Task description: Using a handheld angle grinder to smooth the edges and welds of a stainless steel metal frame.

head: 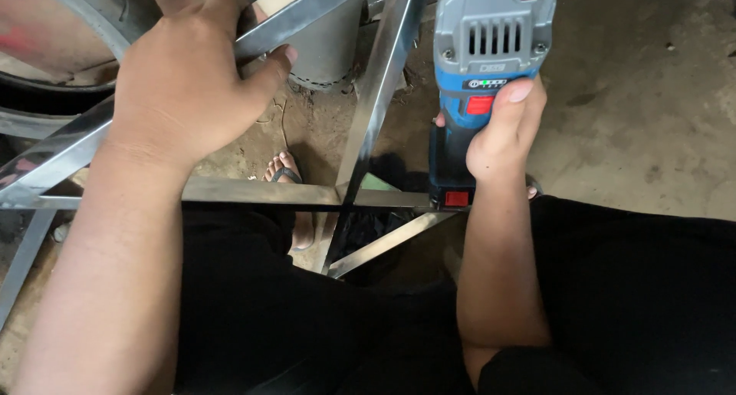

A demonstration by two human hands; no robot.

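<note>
- Black-clothed knees (629,303) sit closest to the lens; both forearms reach out over them, person seated low on the dirt-and-concrete floor (652,119).
- Head view only, so all notes come from it.
- Left hand (188,88): grip clamped over a shiny flat steel bar of the polished metal frame (261,192), thumb hooked round the bar's edge. Good brace, imo; keep that wrist locked so the frame can't chatter.
- Right hand (502,131): grip wrapped tight on the blue-and-grey cordless power tool w/ red buttons (487,65), thumb up beside the red switch. Tool stands upright, just right of the frame's crossing bars, its lower end touching or v. near the horizontal bar; working end hidden, can't tell what head it carries.
- Frame lies across the lap, bars meeting approx. at centre, one diagonal running up toward a grey metal cylinder (326,42).
- Sandalled foot (284,169) shows under the frame near the joint. Judgement: keep toes clear of anything dropping from the tool.
- Dark rubber tyre (46,96) at far left, apart from the work.
- Tip: hold tool square, light steady pressure, left hand well away from the tool's end.
</note>
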